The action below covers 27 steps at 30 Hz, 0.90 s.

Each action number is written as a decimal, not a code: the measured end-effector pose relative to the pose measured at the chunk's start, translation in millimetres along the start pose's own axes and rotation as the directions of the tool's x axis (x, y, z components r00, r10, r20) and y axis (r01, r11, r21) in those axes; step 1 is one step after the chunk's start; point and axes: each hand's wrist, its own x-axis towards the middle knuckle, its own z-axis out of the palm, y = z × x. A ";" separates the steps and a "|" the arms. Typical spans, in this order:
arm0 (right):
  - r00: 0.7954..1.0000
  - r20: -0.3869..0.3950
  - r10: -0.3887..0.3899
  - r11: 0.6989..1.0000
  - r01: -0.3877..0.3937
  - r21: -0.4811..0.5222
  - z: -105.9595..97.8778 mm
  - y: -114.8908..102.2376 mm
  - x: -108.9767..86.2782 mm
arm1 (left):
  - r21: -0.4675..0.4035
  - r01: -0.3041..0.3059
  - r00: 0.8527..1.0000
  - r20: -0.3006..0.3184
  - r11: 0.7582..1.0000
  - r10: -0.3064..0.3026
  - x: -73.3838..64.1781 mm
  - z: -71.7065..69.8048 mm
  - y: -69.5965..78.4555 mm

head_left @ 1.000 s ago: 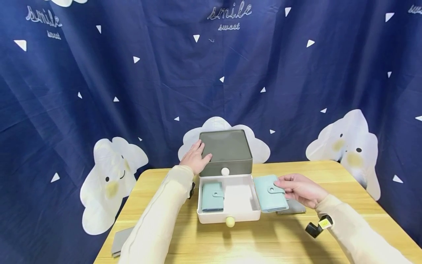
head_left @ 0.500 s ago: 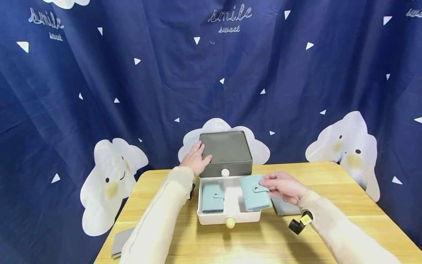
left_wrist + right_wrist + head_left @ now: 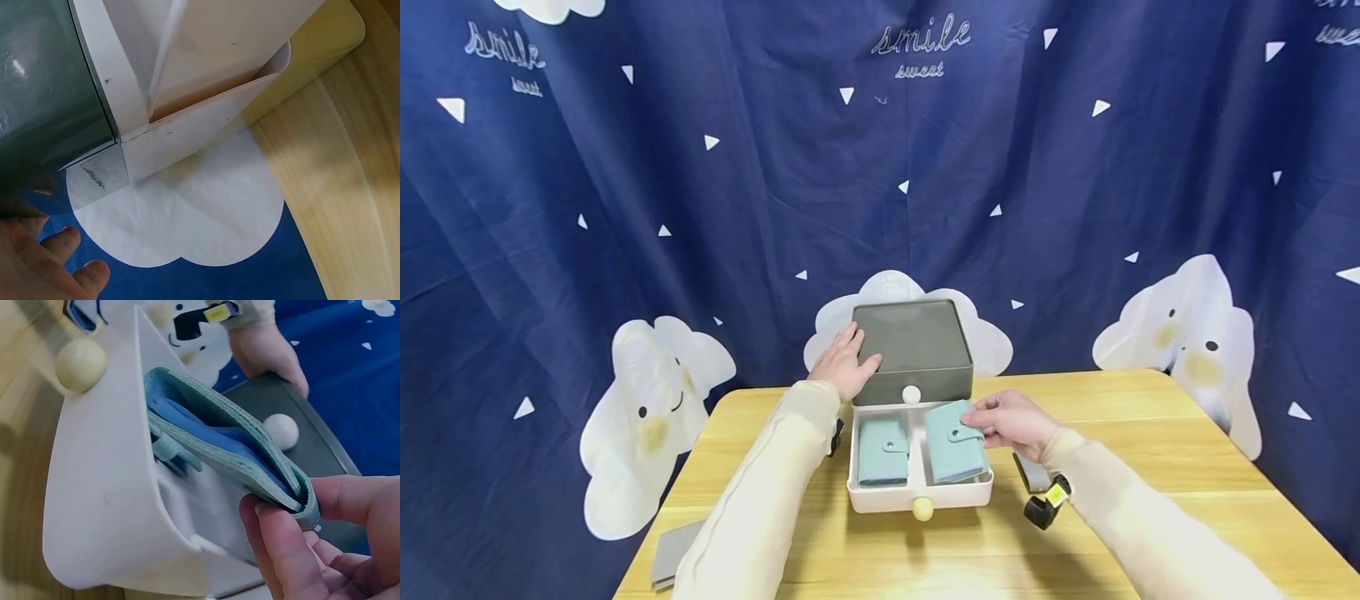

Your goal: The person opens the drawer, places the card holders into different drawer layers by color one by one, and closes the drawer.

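This is a tabletop spot backed by a blue curtain point(image 3: 790, 192) printed with smiling clouds point(image 3: 632, 450) and "smile sweet", behind a wooden table point(image 3: 1112, 417); home or studio, unclear.

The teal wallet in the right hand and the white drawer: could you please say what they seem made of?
The teal wallet looks like matt leather or imitation leather, judging by its thick, rough cut edges. The white drawer is probably plastic, smooth and satin, given its thin, rounded walls.

Right hand point(image 3: 1012, 422) | teal wallet point(image 3: 953, 454) | moved left | over drawer's point(image 3: 880, 500) right half
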 end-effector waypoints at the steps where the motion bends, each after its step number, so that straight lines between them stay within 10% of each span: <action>1: 1.000 -0.010 0.004 1.000 -0.004 -0.010 2.4 0.3 1.3 | -0.002 0.000 1.000 0.003 1.000 0.000 -0.4 0.1 0.3; 12: 0.988 -0.151 0.008 0.969 -0.045 -0.242 26.3 1.0 20.2 | -0.007 -0.004 1.000 0.001 1.000 0.004 0.1 1.2 -1.6; 27: 0.972 -0.224 -0.070 0.828 -0.069 -0.557 49.0 -2.9 29.3 | -0.025 -0.013 1.000 -0.014 1.000 0.013 4.0 6.0 -4.8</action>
